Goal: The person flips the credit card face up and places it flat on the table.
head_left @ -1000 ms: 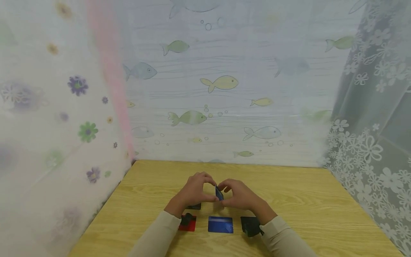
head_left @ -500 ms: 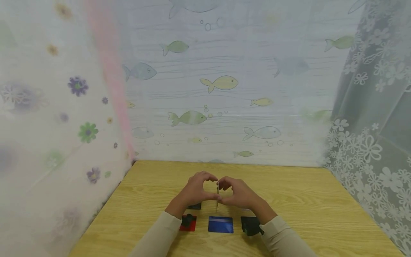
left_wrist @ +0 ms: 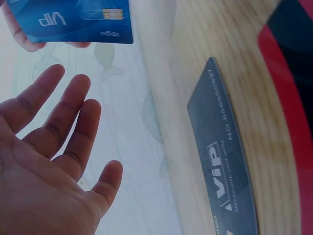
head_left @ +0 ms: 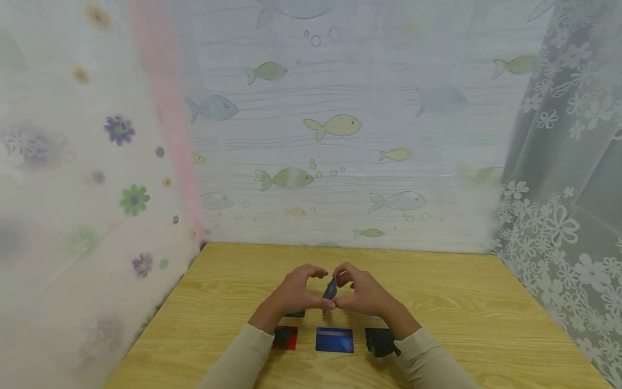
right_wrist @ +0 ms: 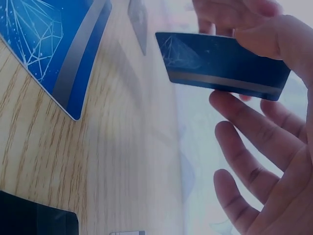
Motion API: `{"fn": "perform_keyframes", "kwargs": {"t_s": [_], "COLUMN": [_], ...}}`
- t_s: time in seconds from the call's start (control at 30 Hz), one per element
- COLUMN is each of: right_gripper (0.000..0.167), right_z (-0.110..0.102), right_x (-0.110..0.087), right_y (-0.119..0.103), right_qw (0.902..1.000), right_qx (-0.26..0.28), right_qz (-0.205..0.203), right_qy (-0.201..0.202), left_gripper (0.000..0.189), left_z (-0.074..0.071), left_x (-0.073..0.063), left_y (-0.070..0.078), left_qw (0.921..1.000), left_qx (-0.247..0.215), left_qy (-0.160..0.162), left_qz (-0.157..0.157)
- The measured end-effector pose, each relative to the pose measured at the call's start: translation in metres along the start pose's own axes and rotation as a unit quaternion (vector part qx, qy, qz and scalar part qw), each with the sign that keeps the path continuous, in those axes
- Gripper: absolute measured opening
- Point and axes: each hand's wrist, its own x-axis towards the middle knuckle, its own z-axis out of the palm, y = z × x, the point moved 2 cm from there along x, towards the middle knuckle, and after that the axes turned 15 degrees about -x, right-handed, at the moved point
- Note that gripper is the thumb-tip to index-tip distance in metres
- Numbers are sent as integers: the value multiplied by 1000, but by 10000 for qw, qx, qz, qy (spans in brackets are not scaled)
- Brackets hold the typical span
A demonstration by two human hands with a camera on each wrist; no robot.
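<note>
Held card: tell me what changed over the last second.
The held card has turned past edge-on; its top, leaning left at first, now leans right. The left hand has taken its fingertips off the upper end; the right hand still pinches it. The flat blue card and red card stayed put.

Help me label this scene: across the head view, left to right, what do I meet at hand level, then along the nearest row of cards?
Hand level: left hand → held blue card → right hand. Nearest row: red-and-black card → blue striped card → dark card, partly covered.
</note>
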Motion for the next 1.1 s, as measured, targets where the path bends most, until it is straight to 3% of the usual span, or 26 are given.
{"fn": "perform_keyframes", "kwargs": {"t_s": [0.53,0.9,1.1], "right_gripper": [53,46,53], "right_z": [4,1,1], "right_x": [-2,-10,-15], "right_y": [5,18,25], "right_qw": [9988,9988,9984], "right_qx": [453,68,10], "right_qz": [171,428,497], "right_qy": [30,219,270], "left_gripper": [84,72,70], "left_z": [-1,-4,-5], "left_x": [-4,-3,-3], "left_y": [-12,-11,-10], "left_qw": [9985,9991,9990], "left_qx": [-257,-117,105], "left_qy": [-352,-218,-214], "left_qz": [-329,-343,-365]}}
